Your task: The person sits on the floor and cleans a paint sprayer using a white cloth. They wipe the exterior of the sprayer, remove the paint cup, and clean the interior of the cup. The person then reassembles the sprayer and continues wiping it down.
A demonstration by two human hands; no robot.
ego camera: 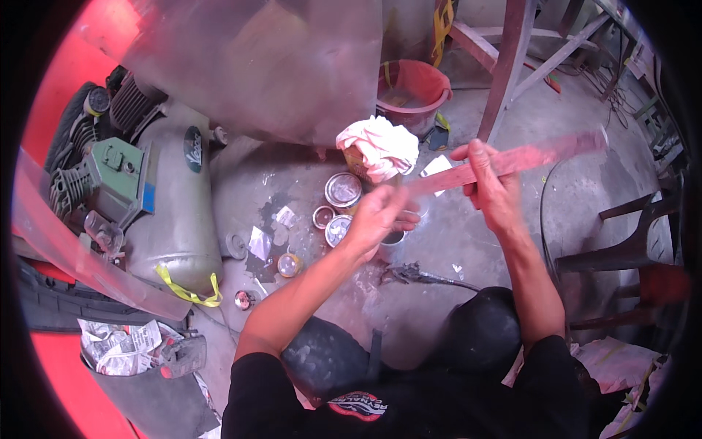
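Observation:
My right hand (491, 184) grips a long, flat reddish stick (532, 153), tilted up to the right and blurred at its far end. My left hand (386, 214) is at the stick's lower left end, fingers partly spread and blurred; whether it touches the stick I cannot tell. Beyond my left hand, a bunched white cloth (381, 145) lies on top of a can (356, 162). Beside it on the floor stand several round tins, among them a lidded tin (343, 189), a small tin with dark reddish contents (323, 217) and an open grey container (392, 247), partly hidden by my left hand.
A grey air compressor (175, 219) stands at left, near a bin of newspaper (142, 395). A red bucket (411, 104) and a stand's leg (504, 71) are beyond my hands. A large panel (307, 71) hangs over the floor; a dark chair (620, 252) stands at right.

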